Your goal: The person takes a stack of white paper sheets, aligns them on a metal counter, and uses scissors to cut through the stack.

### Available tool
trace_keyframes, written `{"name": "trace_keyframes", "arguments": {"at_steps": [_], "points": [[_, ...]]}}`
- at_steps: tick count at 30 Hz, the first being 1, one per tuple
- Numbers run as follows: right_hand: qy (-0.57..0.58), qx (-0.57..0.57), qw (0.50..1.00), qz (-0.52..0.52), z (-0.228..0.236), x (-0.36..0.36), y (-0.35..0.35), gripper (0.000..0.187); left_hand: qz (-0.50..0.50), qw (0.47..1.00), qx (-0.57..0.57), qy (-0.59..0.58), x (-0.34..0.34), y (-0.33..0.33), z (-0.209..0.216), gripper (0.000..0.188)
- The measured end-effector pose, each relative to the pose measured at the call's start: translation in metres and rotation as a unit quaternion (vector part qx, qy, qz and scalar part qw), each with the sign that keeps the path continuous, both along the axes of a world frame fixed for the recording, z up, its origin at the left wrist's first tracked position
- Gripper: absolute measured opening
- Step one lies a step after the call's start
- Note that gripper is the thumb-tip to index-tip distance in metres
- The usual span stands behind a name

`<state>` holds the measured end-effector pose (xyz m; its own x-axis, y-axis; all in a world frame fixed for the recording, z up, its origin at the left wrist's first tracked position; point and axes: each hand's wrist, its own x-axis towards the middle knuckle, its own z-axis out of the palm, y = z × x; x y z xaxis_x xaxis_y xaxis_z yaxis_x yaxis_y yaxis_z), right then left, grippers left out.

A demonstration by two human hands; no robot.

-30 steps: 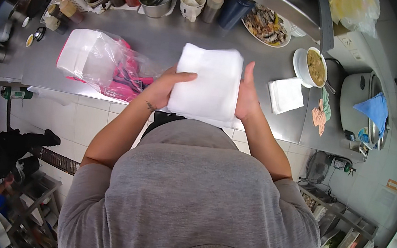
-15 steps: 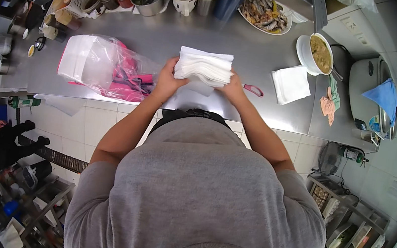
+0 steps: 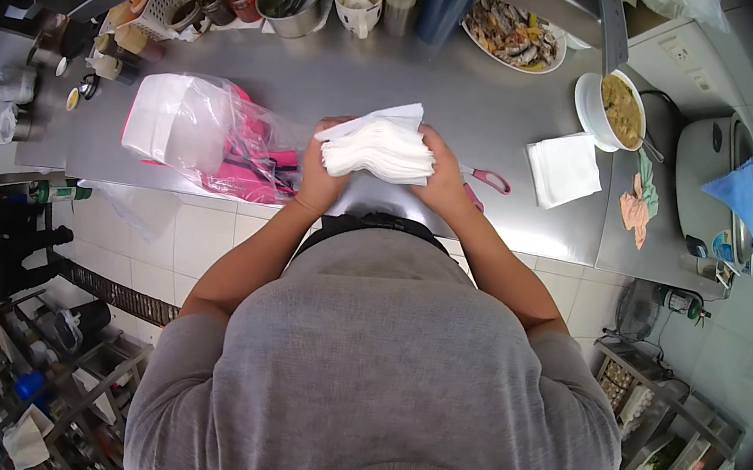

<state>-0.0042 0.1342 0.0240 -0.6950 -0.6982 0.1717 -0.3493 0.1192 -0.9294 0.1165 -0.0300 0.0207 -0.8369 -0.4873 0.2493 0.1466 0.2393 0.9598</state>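
Between my two hands is a thick stack of white paper napkins [image 3: 378,152], its layers wavy and bowed. My left hand [image 3: 323,171] grips the stack's left end, and my right hand [image 3: 443,175] grips the right end. One napkin on the far side juts up at an angle. Scissors with pink handles [image 3: 490,182] lie on the counter, partly hidden by my right hand. Left of my left hand, a clear plastic bag [image 3: 184,124] holds white napkins over pink packaging. Farther right lies a flat pile of folded white napkins [image 3: 564,169].
On the steel counter [image 3: 471,95], a bowl of stew [image 3: 621,110] and a platter of cooked fish [image 3: 514,36] stand at the far right. A mug [image 3: 358,12], bottles and a metal pot [image 3: 289,10] line the back under a shelf. Cloths [image 3: 635,209] lie right.
The napkin stack has tilted and bent between my hands, with one napkin now sticking up at the back. My hands have closed in further around its ends. The view has shifted slightly.
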Motion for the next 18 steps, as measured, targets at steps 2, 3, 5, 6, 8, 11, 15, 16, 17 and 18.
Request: {"name": "trace_keyframes", "arguments": {"at_steps": [2, 3, 5, 6, 8, 11, 15, 16, 17, 18], "points": [[-0.026, -0.002, 0.999, 0.04, 0.007, 0.001, 0.003, 0.075, 0.011, 0.998, -0.051, 0.024, 0.005, 0.002, 0.009, 0.053], [-0.037, -0.004, 0.997, 0.061, 0.01, -0.001, 0.003, 0.068, 0.003, 1.0, 0.021, 0.001, 0.005, 0.003, 0.004, 0.05], [-0.042, -0.001, 0.999, 0.031, -0.011, 0.0, 0.006, 0.058, -0.004, 0.995, 0.093, -0.023, 0.009, 0.003, -0.005, 0.048], [-0.07, 0.01, 0.996, 0.045, -0.009, 0.002, 0.005, 0.056, -0.007, 0.997, 0.079, -0.024, 0.01, 0.006, -0.004, 0.047], [-0.083, 0.005, 0.993, 0.087, -0.005, 0.004, 0.007, 0.052, -0.011, 0.997, -0.064, 0.042, 0.002, 0.002, -0.003, 0.049], [-0.058, -0.032, 0.994, 0.091, 0.028, 0.006, 0.008, 0.052, -0.006, 0.99, -0.091, 0.106, 0.0, -0.001, 0.005, 0.051], [-0.091, -0.015, 0.994, 0.054, 0.0, -0.004, 0.006, 0.051, -0.018, 0.999, 0.037, 0.032, -0.001, 0.009, -0.005, 0.048], [-0.09, -0.015, 0.994, 0.055, -0.004, -0.006, 0.005, 0.051, -0.017, 0.998, 0.062, 0.013, 0.0, 0.008, -0.015, 0.05], [-0.026, -0.012, 0.998, 0.06, -0.008, -0.008, 0.003, 0.048, -0.017, 0.996, 0.087, -0.006, 0.0, 0.006, -0.025, 0.051], [0.036, -0.007, 0.997, 0.061, -0.012, -0.009, 0.004, 0.045, -0.039, 0.998, 0.041, -0.027, -0.001, 0.0, -0.031, 0.057]]}}
